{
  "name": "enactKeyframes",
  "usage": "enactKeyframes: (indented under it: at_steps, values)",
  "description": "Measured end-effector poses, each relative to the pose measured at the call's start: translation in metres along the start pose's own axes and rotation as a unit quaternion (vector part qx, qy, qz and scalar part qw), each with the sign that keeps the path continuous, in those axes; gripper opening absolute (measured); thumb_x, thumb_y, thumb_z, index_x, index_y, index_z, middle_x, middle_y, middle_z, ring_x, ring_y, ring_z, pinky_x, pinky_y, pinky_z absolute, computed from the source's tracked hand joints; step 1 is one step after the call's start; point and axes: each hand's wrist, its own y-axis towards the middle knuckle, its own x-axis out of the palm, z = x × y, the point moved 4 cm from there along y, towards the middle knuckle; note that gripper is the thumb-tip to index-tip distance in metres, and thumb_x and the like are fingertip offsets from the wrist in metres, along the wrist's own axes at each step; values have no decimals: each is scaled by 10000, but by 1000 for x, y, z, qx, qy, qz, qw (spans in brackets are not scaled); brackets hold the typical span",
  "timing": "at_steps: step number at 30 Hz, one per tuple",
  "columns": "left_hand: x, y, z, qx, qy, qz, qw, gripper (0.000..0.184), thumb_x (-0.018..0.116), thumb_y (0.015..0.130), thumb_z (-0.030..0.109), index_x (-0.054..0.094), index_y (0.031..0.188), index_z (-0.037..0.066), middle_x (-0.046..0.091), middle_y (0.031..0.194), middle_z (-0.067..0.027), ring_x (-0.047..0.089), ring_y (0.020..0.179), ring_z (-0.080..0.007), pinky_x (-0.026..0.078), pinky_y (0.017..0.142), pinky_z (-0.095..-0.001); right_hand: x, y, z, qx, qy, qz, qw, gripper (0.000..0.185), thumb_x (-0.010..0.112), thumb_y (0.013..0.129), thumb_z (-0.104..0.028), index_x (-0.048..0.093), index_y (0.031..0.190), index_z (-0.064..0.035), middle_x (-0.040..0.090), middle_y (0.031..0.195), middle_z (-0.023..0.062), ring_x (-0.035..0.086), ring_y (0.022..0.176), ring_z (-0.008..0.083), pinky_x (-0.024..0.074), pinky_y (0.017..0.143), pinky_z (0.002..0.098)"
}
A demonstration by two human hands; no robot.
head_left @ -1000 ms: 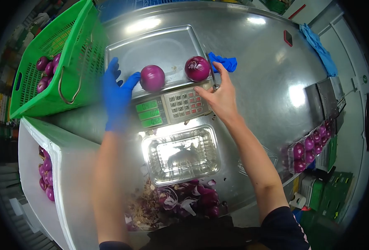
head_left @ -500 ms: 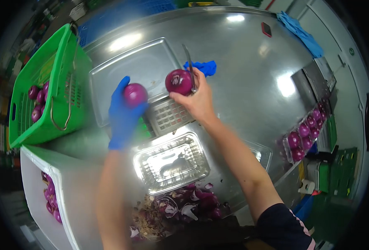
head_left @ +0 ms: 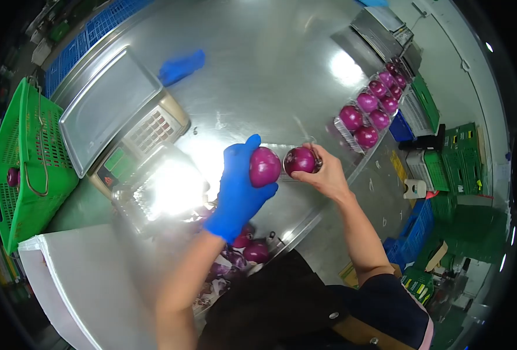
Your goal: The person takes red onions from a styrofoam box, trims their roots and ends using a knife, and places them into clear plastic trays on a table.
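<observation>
My left hand (head_left: 235,184), in a blue glove, is wrapped around a peeled red onion (head_left: 265,167). My bare right hand (head_left: 332,177) grips a second, darker red onion (head_left: 299,161) close beside the first, with a small gap between them. A blurred thin knife blade (head_left: 300,128) sticks up from the right hand; its handle is mostly hidden. Beneath both onions, part of a clear plastic tray (head_left: 281,150) shows on the steel table. Loose onions (head_left: 256,251) and onion skins (head_left: 218,286) lie below my left wrist.
At left stand a scale with a steel pan (head_left: 109,111), clear plastic containers (head_left: 144,201), a green basket (head_left: 57,154) and a white box (head_left: 83,286). Clear trays of red onions (head_left: 367,102) line the table's right side. A blue glove (head_left: 181,66) lies on the table (head_left: 252,76).
Both hands, with their onions, have moved from beside the scale to above the tray near the table's right edge. The camera view has turned to the right.
</observation>
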Motion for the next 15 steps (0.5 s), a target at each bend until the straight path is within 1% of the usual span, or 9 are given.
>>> enactKeyframes:
  at_steps: [2,3,5,7,8,9,10,13,15]
  values:
    - [39,7,-22,8,39,12,999,907,830,625,86,423,1435,82,495,1242,-180,555,1080,-358,491,924,-439,-7,0,13,7,-62,-5,998,806,874,647,-246,474,1313,-30,673,1160,182,681,1023,295,524,910,365]
    - [51,11,-25,-10,57,1,998,889,834,630,110,439,1426,81,513,1227,-177,552,1089,-353,484,936,-439,-6,2,20,4,-81,-14,997,815,865,647,-262,466,1317,-23,665,1161,230,669,1047,354,506,944,391]
    - [72,14,-30,-45,94,-23,994,857,841,641,158,472,1410,79,549,1198,-170,544,1106,-342,471,960,-440,-3,9,32,18,-101,-52,993,798,863,650,-272,485,1306,-19,659,1170,238,658,1073,354,495,961,394]
    - [91,10,-58,5,200,-27,979,843,833,665,197,465,1411,57,550,1205,-189,529,1097,-370,461,939,-468,2,17,48,7,-115,-93,989,758,828,691,-324,527,1298,16,641,1197,246,624,1114,383,484,971,410]
    - [96,9,-65,31,250,-27,967,838,829,678,217,461,1411,47,551,1208,-199,521,1093,-383,456,928,-481,4,18,54,-30,-108,-70,991,744,830,703,-318,537,1299,17,619,1238,244,614,1139,374,472,993,401]
    - [95,9,-59,-7,254,-59,965,806,817,714,216,461,1416,45,527,1277,-214,479,1193,-405,430,991,-494,6,20,59,-68,-100,-48,991,730,831,715,-312,546,1300,17,598,1280,241,603,1164,365,459,1014,391]
    - [93,7,-54,15,238,-28,971,795,811,725,209,458,1418,43,512,1307,-220,463,1224,-409,420,1011,-494,8,20,63,-105,-93,-26,990,715,833,726,-306,556,1301,18,576,1322,239,592,1189,356,447,1036,382]
    - [77,-3,-43,57,192,41,979,769,793,752,167,448,1428,40,431,1430,-242,391,1345,-412,376,1089,-487,0,9,64,-122,-46,43,991,655,807,767,-253,555,1320,-8,551,1362,222,556,1242,362,429,1064,393]
    - [60,-13,-45,43,174,73,981,777,776,752,129,435,1446,57,440,1437,-213,432,1323,-363,380,1089,-455,-9,-7,52,-134,-32,75,988,629,800,772,-226,557,1316,-23,536,1378,224,544,1258,368,431,1065,400]
